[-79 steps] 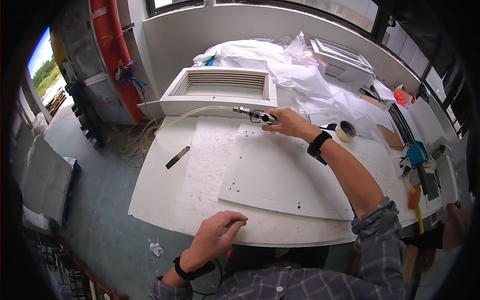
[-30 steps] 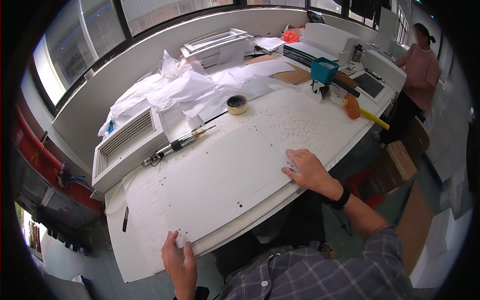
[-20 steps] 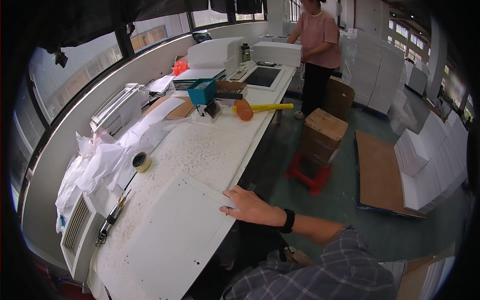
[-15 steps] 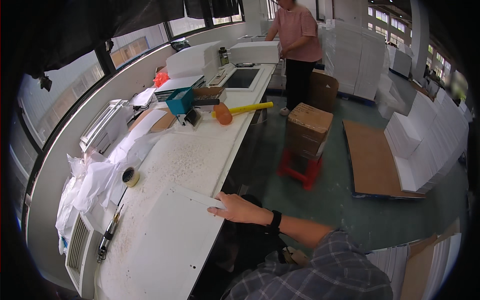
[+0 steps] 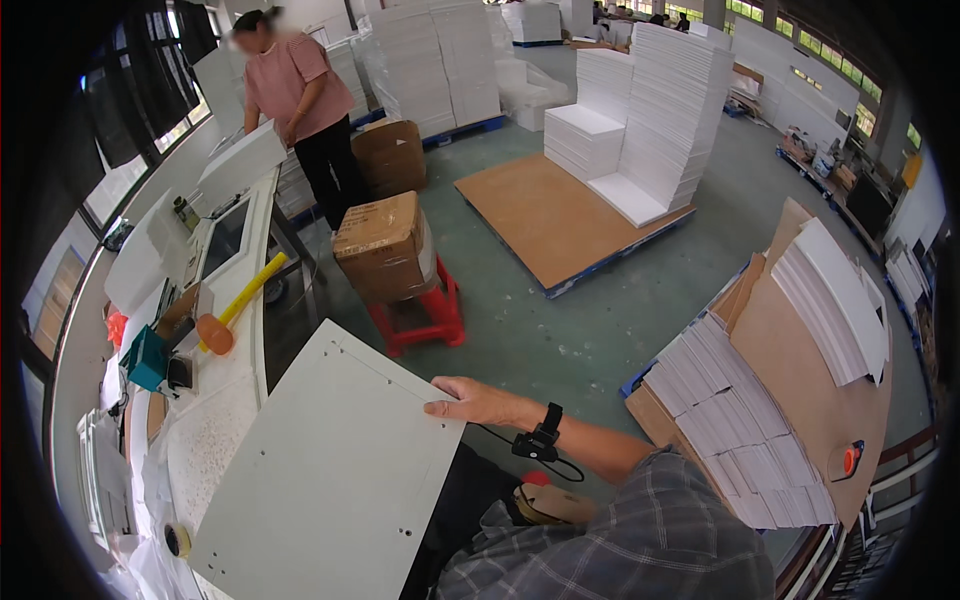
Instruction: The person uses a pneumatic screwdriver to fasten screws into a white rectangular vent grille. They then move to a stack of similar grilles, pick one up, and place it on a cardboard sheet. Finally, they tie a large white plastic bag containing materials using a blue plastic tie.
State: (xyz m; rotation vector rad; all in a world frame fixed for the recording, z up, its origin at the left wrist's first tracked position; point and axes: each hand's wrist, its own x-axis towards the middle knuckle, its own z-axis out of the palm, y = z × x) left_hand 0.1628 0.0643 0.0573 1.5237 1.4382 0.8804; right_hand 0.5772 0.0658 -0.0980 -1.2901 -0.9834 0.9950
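My right hand (image 5: 472, 402) is closed on the edge of a large white flat panel (image 5: 320, 460), thumb on top and fingers curled over the rim. Several small dark holes dot the panel along its sides and near its corners. It sticks out past the front edge of the white worktable (image 5: 210, 440) and covers part of the tabletop. A black strap with a small device sits on my right wrist. My left hand is out of view; the panel's near end runs off the bottom of the picture.
An orange-headed mallet with a yellow handle (image 5: 250, 290) and a teal box (image 5: 148, 360) lie farther along the table. Ahead stands a carton (image 5: 385, 250) on a red stool (image 5: 430, 318). Stacked panels (image 5: 725, 430) are at right. A co-worker (image 5: 300, 110) stands at the table's far end.
The view has swung to the right. My right hand still grips the panel, which has moved off the tabletop toward the right, out over the table's front edge.
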